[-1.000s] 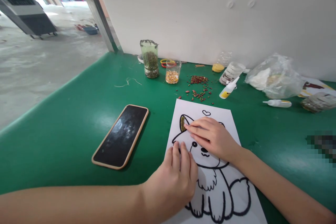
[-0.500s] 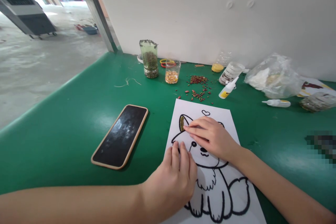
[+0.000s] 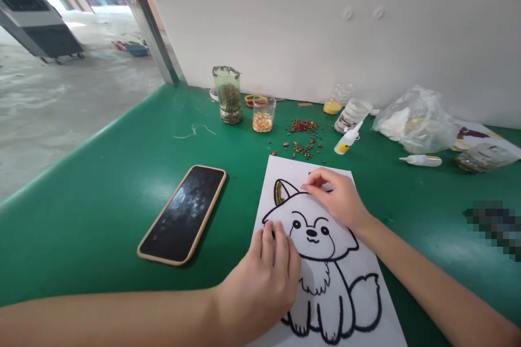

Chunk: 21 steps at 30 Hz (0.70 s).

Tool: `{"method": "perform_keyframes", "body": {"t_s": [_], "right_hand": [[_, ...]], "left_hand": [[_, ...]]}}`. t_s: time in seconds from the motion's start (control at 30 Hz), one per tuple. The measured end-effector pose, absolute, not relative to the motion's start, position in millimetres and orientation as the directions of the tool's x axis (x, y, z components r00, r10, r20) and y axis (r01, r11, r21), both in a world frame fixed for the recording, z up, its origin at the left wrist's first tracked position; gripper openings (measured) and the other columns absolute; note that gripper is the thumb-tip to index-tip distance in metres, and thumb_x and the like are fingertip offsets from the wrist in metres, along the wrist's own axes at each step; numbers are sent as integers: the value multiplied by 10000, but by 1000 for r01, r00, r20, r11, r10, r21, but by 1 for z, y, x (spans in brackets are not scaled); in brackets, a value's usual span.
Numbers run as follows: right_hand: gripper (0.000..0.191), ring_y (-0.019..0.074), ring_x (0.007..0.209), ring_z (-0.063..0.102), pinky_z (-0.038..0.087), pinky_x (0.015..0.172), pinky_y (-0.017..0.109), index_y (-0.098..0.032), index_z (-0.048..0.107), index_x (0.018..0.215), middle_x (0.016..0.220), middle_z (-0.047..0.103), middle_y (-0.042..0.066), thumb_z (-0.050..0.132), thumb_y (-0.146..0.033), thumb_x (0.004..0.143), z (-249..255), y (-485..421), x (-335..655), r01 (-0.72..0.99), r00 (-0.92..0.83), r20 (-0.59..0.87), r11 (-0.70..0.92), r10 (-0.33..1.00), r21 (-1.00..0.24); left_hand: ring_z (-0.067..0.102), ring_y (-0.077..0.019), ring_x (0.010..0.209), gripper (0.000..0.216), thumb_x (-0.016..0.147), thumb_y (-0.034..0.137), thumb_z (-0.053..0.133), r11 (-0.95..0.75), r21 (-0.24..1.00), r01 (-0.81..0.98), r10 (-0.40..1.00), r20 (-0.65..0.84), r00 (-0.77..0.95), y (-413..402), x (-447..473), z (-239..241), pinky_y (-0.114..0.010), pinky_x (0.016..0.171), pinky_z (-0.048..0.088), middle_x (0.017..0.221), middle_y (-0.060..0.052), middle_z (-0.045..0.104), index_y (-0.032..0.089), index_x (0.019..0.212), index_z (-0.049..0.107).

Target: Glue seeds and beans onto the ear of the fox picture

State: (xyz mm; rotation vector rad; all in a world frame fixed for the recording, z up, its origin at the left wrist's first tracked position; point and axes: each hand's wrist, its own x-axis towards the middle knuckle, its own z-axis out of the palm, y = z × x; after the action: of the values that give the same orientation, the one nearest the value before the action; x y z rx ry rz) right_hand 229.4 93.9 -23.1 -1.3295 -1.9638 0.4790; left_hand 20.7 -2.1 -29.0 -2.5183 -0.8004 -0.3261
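Observation:
A white sheet of paper (image 3: 293, 169) with a black-outlined fox-like animal lies on the green table. Small greenish seeds (image 3: 279, 193) line the left part of its left ear. My left hand (image 3: 260, 276) rests palm down on the sheet's left side, fingers stretched and slightly bent, fingertips by the drawn cheek; its thumb is hidden. Over the top of the drawn head is my right hand (image 3: 336, 195), thumb and forefinger pinched together between the ears. Anything in that pinch is too small to make out. The hand covers the right ear.
A phone (image 3: 183, 214) lies left of the paper. Behind it stand a green cup of seeds (image 3: 228, 97) and a corn kernel cup (image 3: 262, 116). Loose reddish seeds (image 3: 303, 127), a glue bottle (image 3: 347, 140), another small bottle (image 3: 421, 160) and a plastic bag (image 3: 419, 122) are farther right.
My right hand has lifted from the left ear and moved right, its fingers now pinched. More of the drawn face shows. My left hand stays on the paper.

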Motion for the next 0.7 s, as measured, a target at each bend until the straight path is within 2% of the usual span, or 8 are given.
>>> {"method": "perform_keyframes", "body": {"t_s": [0.07, 0.17, 0.3, 0.37, 0.6, 0.7], "right_hand": [[127, 147, 663, 585, 466, 635, 266, -189, 619, 748, 750, 662, 14, 594, -298, 807, -24, 113, 241, 675, -131, 397, 374, 909, -635], [155, 174, 737, 613, 457, 674, 287, -178, 654, 811, 839, 690, 46, 528, -262, 842, -22, 144, 259, 769, -46, 494, 347, 868, -537], [172, 208, 761, 615, 417, 646, 304, -185, 687, 832, 855, 692, 62, 518, -218, 837, -17, 173, 274, 927, -166, 380, 276, 910, -256], [155, 202, 746, 606, 397, 623, 295, -187, 693, 842, 855, 687, 58, 541, -211, 823, -16, 179, 276, 948, -196, 317, 262, 928, -181], [153, 162, 709, 557, 302, 518, 264, -202, 650, 800, 863, 648, 34, 501, -201, 830, -14, 178, 274, 964, -218, 226, 246, 949, -101], [115, 157, 748, 552, 333, 553, 254, -197, 620, 776, 850, 632, 27, 512, -200, 816, -5, 164, 263, 938, -226, 258, 281, 939, -204]], "left_hand": [[624, -360, 996, 351, 816, 158, 402, -718, -368, 591, 481, 353, 803, -2, 21, -29, -433, 779, 540, 1106, -243, 623, 1, 1095, 547], [623, -361, 998, 355, 812, 155, 405, -716, -371, 591, 483, 349, 803, -2, 21, -29, -437, 784, 537, 1110, -249, 619, -2, 1097, 546], [627, -355, 991, 367, 808, 156, 394, -717, -375, 588, 475, 355, 805, -3, 20, -27, -437, 787, 530, 1107, -250, 619, -5, 1100, 546], [627, -351, 992, 368, 810, 160, 393, -716, -380, 586, 474, 353, 807, -3, 20, -27, -435, 790, 528, 1106, -248, 620, -4, 1102, 546], [630, -340, 989, 367, 811, 167, 391, -704, -394, 591, 475, 356, 804, -3, 21, -28, -433, 797, 524, 1103, -235, 626, 7, 1103, 546], [628, -338, 994, 366, 812, 170, 391, -702, -394, 593, 479, 354, 803, -3, 21, -29, -433, 804, 523, 1106, -231, 625, 11, 1105, 542]]}}
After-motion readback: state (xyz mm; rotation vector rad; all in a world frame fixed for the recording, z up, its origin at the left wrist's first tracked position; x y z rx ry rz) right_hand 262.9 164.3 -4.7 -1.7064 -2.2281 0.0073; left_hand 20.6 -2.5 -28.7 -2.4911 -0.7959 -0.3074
